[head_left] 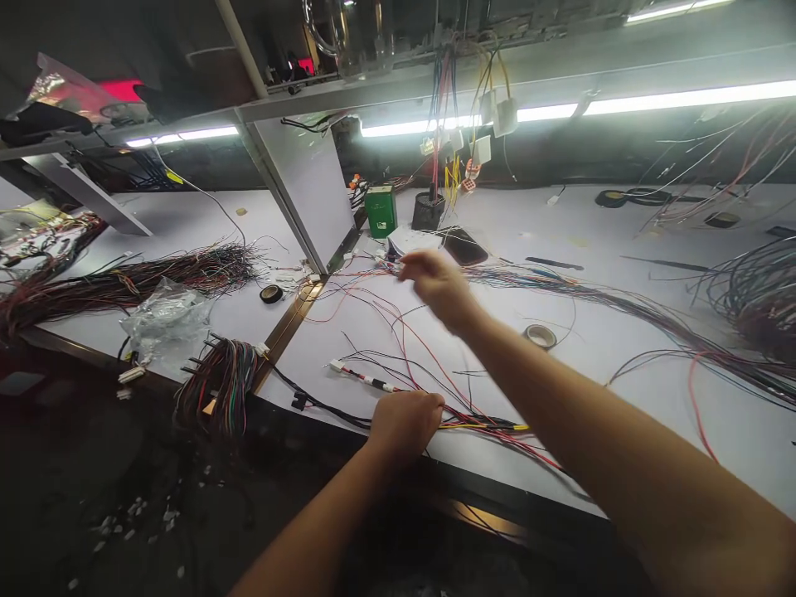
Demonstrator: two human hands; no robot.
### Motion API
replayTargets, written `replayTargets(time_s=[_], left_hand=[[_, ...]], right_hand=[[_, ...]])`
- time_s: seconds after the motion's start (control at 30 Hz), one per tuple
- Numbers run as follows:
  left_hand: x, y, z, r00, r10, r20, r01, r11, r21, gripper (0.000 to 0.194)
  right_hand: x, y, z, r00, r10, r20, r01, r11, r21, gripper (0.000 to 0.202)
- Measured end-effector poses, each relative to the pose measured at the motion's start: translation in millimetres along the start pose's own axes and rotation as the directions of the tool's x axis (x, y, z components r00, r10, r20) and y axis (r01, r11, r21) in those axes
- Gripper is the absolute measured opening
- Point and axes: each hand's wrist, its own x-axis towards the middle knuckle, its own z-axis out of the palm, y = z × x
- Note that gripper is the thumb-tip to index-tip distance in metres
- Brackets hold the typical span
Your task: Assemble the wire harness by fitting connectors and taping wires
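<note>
My left hand (407,427) is closed around a wire harness (478,421) at the front edge of the white table. Red, black and yellow wires run out of it to the right, with dark tape around part of them. Left of this hand, a branch ends in a white connector (337,366), and a black cable (327,408) trails off. Farther back, my right hand (435,286) hovers over the table, slightly blurred, its fingers loosely bent and apart. Nearest to it are small connectors (386,259) on thin wires. I see nothing held in it.
A tape roll (540,336) lies under the right forearm. Behind stand a green box (381,211) and a black pen cup (429,212), near a dark phone (464,246). Long wire bundles (652,311) cross the right side. A divider panel (298,178) rises at left, beside a hanging wire bundle (220,385).
</note>
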Motion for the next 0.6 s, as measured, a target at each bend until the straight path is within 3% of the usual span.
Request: replayTargets(time_s=[0.07, 0.13, 0.2, 0.27, 0.33, 0.4, 0.43, 0.6], left_hand=[[0.3, -0.1, 1.6, 1.0, -0.002, 0.003, 0.002, 1.0, 0.023, 0.019], [0.1, -0.8, 3.2, 1.0, 0.022, -0.021, -0.021, 0.999, 0.037, 0.02], [-0.6, -2.0, 4.2, 0.997, 0.06, -0.057, -0.057, 0.997, 0.051, 0.021], [-1.5, -3.1, 4.6, 0.991, 0.095, -0.098, -0.09, 0.994, 0.063, 0.021], [-2.6, -3.9, 4.2, 0.983, 0.125, -0.135, -0.117, 0.991, 0.072, 0.02], [-3.7, -4.2, 3.5, 0.975, 0.151, -0.161, -0.139, 0.987, 0.08, 0.02], [-4.3, -4.2, 3.2, 0.972, 0.161, -0.17, -0.149, 0.985, 0.082, 0.021], [-7.3, -3.3, 3.1, 0.961, 0.179, -0.212, -0.171, 0.984, 0.057, 0.018]], right_hand=[[10.0, -0.2, 30.5, 0.948, -0.027, 0.316, 0.109, 0.963, -0.247, 0.035], [11.5, 3.6, 36.9, 0.926, 0.02, 0.376, 0.153, 0.892, -0.425, 0.051], [1.4, 8.5, 21.0, 0.96, 0.042, 0.278, 0.11, 0.853, -0.51, 0.051], [-21.0, 10.8, -6.2, 0.97, 0.059, 0.234, 0.072, 0.855, -0.514, 0.035], [-52.5, 10.3, -32.3, 0.926, 0.118, 0.358, 0.067, 0.883, -0.464, 0.018], [-86.0, 9.7, -49.9, 0.828, 0.189, 0.528, 0.069, 0.9, -0.43, 0.016], [-101.2, 10.5, -55.0, 0.809, 0.213, 0.548, 0.075, 0.887, -0.456, 0.017], [-141.6, 27.1, -60.9, 0.79, 0.257, 0.556, 0.177, 0.773, -0.61, 0.02]])
